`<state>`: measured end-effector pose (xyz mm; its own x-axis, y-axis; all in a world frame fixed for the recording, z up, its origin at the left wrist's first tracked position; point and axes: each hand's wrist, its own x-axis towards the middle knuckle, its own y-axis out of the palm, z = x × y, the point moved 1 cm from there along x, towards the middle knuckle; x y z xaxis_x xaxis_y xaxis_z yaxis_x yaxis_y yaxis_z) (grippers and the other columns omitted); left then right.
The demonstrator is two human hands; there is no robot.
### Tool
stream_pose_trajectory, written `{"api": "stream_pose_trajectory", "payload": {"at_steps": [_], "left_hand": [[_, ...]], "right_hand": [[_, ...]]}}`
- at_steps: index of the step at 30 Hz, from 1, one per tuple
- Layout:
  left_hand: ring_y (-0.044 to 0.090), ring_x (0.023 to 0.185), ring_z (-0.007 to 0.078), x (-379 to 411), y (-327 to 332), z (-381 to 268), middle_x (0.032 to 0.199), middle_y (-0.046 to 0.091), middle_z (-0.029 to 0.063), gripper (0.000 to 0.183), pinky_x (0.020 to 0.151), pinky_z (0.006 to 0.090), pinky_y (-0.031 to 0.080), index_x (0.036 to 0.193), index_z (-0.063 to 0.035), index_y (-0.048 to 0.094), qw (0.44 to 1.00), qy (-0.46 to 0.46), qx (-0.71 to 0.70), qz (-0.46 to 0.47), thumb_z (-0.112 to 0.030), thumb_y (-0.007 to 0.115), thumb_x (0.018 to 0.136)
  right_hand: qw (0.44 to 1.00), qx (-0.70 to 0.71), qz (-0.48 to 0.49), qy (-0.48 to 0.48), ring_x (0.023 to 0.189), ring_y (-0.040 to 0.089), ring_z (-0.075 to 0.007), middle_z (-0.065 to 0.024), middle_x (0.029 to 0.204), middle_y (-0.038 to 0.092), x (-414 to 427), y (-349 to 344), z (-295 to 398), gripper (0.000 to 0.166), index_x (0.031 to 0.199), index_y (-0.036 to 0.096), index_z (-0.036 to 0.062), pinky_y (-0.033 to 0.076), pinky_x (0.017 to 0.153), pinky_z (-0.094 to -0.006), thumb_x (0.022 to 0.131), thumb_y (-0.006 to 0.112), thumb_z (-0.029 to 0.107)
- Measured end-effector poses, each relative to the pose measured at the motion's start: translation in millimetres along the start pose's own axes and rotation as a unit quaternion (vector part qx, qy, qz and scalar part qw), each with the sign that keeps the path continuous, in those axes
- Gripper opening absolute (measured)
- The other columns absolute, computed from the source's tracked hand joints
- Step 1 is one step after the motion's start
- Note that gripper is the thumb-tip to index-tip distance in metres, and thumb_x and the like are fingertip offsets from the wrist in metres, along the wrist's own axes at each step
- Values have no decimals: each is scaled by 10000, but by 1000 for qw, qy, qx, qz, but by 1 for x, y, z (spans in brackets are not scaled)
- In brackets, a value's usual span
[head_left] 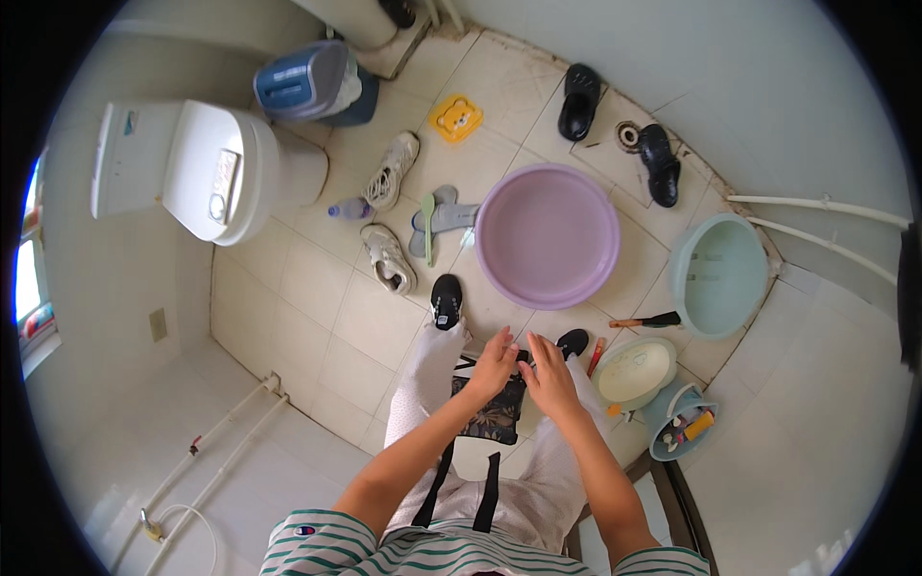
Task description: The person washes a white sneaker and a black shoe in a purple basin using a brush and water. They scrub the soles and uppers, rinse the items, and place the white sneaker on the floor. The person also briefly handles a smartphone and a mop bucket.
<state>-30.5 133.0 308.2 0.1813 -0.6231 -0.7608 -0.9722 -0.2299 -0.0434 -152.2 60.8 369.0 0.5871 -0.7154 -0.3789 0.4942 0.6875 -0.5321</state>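
Note:
My left hand (497,366) and my right hand (549,373) hover close together above my knees, fingers extended and nothing held. Below them, between my legs, stands what looks like a folding stool with a dark leaf-patterned fabric seat (493,414). On the tiled floor ahead sits a wide purple plastic basin (547,234), with no water plainly visible in it. Left of it lie grey slippers (454,217), partly hidden by the basin, with a light green long-handled brush (428,227) across them. A pair of whitish sneakers, one farther (392,171) and one nearer (389,258), rests beyond the brush.
A small bottle (351,209) lies by the sneakers, near a yellow bear-patterned item (457,118). The toilet (223,173) and blue bin (302,83) are left. Black clogs (580,101) flank a drain (628,135). Rightward are a pale green basin (720,277), a smaller basin (634,371) and a bucket (666,417).

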Motion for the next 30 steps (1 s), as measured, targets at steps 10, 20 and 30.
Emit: {"api": "stream_pose_trajectory", "payload": {"at_steps": [10, 20, 30], "left_hand": [[506, 1061, 309, 63, -33, 28, 1265, 448, 180, 384, 883, 406, 405, 1142, -30, 542, 746, 129, 622, 197, -141, 529, 775], [474, 1125, 335, 89, -48, -45, 1256, 466, 227, 457, 946, 448, 374, 1217, 35, 467, 738, 292, 607, 27, -155, 490, 802], [489, 1116, 310, 5, -52, -38, 1230, 482, 200, 472, 934, 435, 389, 1228, 21, 450, 692, 400, 601, 4, -157, 507, 795]], "right_hand": [[990, -79, 105, -52, 1048, 484, -348, -191, 1188, 482, 63, 81, -80, 488, 1263, 406, -1, 415, 898, -407, 823, 577, 126], [995, -85, 41, -13, 1081, 477, -359, -195, 1205, 479, 98, 69, -82, 551, 1258, 418, -18, 412, 896, -414, 742, 609, 25], [974, -190, -107, -61, 1055, 477, -376, -215, 1227, 446, 38, 54, -37, 591, 1261, 419, -24, 416, 871, -427, 717, 647, 19]]}}
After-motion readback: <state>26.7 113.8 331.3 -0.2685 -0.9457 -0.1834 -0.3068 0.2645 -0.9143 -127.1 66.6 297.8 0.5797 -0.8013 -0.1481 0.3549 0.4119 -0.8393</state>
